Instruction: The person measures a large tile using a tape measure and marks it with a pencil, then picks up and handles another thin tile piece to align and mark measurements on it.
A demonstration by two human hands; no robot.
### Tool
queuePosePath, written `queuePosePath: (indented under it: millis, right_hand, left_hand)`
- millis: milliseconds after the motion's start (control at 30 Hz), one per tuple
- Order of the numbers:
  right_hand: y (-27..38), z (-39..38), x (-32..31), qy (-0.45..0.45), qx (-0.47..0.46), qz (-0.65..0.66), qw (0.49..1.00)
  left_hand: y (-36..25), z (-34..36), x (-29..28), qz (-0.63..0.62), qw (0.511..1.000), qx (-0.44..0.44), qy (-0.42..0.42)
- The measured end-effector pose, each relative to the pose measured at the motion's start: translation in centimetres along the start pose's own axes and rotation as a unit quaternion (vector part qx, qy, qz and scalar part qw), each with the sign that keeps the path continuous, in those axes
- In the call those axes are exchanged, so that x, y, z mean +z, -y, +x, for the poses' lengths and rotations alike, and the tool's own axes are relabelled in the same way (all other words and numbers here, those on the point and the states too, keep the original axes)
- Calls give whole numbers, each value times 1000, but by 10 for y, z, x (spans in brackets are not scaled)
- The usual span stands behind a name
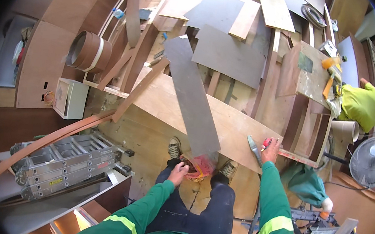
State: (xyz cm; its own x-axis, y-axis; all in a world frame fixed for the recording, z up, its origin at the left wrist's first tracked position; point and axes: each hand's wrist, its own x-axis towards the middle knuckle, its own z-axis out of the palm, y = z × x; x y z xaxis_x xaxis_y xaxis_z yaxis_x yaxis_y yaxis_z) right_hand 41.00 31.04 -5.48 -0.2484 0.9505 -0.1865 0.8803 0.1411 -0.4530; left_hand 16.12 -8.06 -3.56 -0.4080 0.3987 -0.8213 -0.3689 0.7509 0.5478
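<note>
My right hand (270,154) is closed around a small red object (266,143) at the right end of a pale wooden board (234,124). Beside it on the board lies a flat grey-green tool (253,146), its lower end close to my wrist. My left hand (178,173) hangs low in front of my legs with its fingers curled; what they hold, if anything, is too small to make out. Just right of it is a red plastic bag (200,167) between my shoes. A long grey sheet strip (194,95) lies across the board, its near end above the bag.
Grey sheets (228,53) and boards cover the wooden frame ahead. A folded aluminium ladder (71,162) lies at left, under a long curved brown strip (52,141). At right are a fan (371,161), a green cloth bag (306,184) and a person in a yellow shirt (360,105).
</note>
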Motion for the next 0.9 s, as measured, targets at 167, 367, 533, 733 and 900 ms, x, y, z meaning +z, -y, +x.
queuePosePath:
  millis: [167,367,533,733,900]
  right_hand:
    - [-19,14,-20,21,-27,-35,999]
    - [3,-76,-18,32,24,88,995]
    - [-36,-217,-7,87,89,72,990]
    - [-155,-301,-29,136,395,116,901]
    - [-66,-366,-38,258,265,75,926]
  left_hand:
    - [4,-24,-30,-105,988,-101,-56]
    - [-21,4,-49,-219,970,-18,-102]
    - [-51,76,-18,-199,965,-40,-164]
    - [-103,170,70,-5,980,-106,-168]
    - [-44,148,49,45,982,-146,-108]
